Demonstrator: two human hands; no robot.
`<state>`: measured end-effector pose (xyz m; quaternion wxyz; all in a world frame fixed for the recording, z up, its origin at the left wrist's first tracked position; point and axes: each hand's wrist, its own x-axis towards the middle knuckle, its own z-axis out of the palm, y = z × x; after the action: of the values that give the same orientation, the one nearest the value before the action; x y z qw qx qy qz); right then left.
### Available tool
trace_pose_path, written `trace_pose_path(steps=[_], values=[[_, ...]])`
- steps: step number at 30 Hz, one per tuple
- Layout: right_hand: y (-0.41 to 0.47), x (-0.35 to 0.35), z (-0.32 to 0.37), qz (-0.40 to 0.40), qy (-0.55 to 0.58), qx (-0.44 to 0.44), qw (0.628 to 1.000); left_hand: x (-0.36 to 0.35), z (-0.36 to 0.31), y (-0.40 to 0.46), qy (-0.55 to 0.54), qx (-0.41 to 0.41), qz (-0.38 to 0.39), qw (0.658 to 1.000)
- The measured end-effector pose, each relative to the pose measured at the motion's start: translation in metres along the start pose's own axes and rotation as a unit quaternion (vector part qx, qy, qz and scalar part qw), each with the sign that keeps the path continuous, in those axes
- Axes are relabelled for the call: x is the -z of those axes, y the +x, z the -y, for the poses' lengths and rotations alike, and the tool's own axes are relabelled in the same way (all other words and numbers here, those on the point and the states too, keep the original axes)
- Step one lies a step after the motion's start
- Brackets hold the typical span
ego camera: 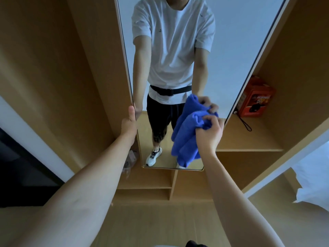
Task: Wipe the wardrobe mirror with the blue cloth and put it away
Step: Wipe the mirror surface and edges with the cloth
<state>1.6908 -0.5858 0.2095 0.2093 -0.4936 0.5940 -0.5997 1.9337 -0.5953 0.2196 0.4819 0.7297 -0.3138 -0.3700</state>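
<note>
The tall wardrobe mirror (231, 41) stands in front of me with a thin dark frame, reflecting a person in a white T-shirt and black shorts. My right hand (209, 132) grips the bunched blue cloth (187, 138) against the lower right part of the glass; the cloth hangs down below my fist. Its reflection shows just above it. My left hand (129, 122) holds the mirror's left edge at about the same height, thumb along the frame and fingers hidden behind it.
Wooden wardrobe panels (71, 68) flank the mirror. On the right, an open shelf (249, 139) carries an orange box (256, 98) with a black cord. Low wooden compartments (151, 184) sit under the mirror. White bedding (313, 184) lies at the far right.
</note>
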Motion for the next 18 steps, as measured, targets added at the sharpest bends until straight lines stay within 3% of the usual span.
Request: trace_pose_path(steps=[5, 10, 13, 18], values=[[0.006, -0.017, 0.013, -0.024, -0.019, 0.079, 0.996, -0.002, 0.001, -0.001, -0.026, -0.002, -0.005, 1.0], [-0.026, -0.02, -0.033, 0.108, -0.163, 0.049, 0.98, 0.001, -0.004, -0.006, 0.009, 0.008, 0.0, 1.0], [-0.028, -0.02, -0.023, 0.109, -0.13, 0.014, 0.985, 0.002, -0.004, -0.008, 0.008, 0.006, 0.0, 1.0], [-0.007, -0.03, 0.029, 0.046, -0.059, 0.097, 0.992, 0.002, -0.001, -0.008, -0.004, -0.012, 0.006, 1.0]])
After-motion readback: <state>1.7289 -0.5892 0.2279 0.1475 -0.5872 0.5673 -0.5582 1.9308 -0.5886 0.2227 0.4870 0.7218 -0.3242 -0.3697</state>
